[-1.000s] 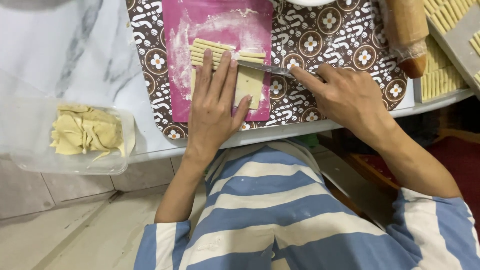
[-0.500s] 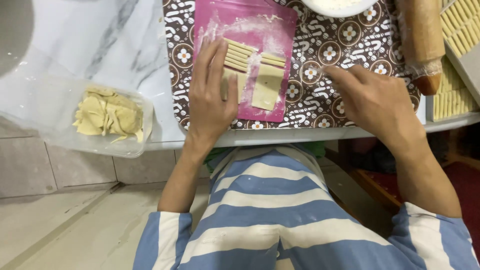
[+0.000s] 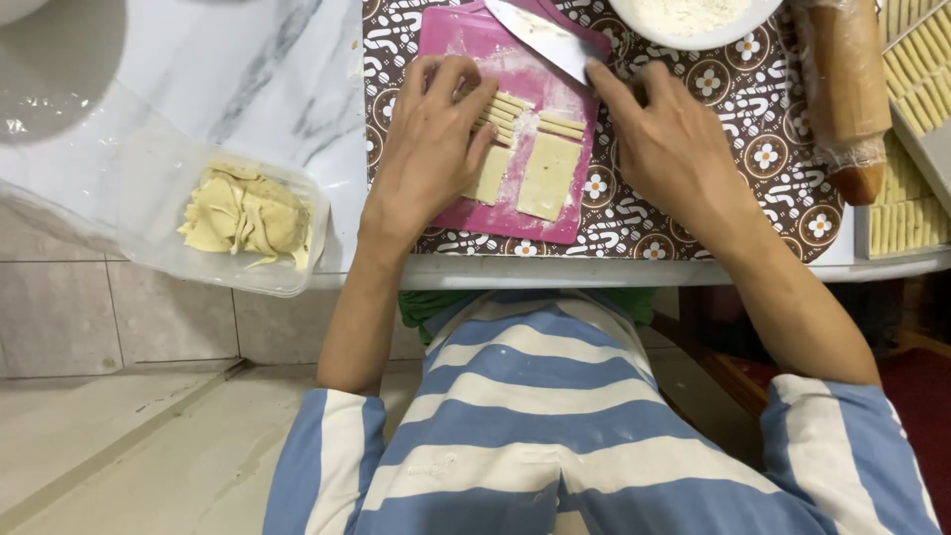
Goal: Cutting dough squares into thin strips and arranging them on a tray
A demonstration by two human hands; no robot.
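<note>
The person wears a short-sleeved shirt with broad blue and white horizontal stripes; a strip of green cloth shows at the waist. Both forearms are bare.

Things around the pink board

A clear plastic tub [image 3: 149, 213] of dough scraps [image 3: 246, 216] sits well left of the left hand; a bowl of flour [image 3: 693, 20] lies just above the right hand, a wrapped rolling pin [image 3: 848, 94] and trays of cut strips [image 3: 906, 223] to its right, all on a patterned brown mat [image 3: 753, 149].
</note>
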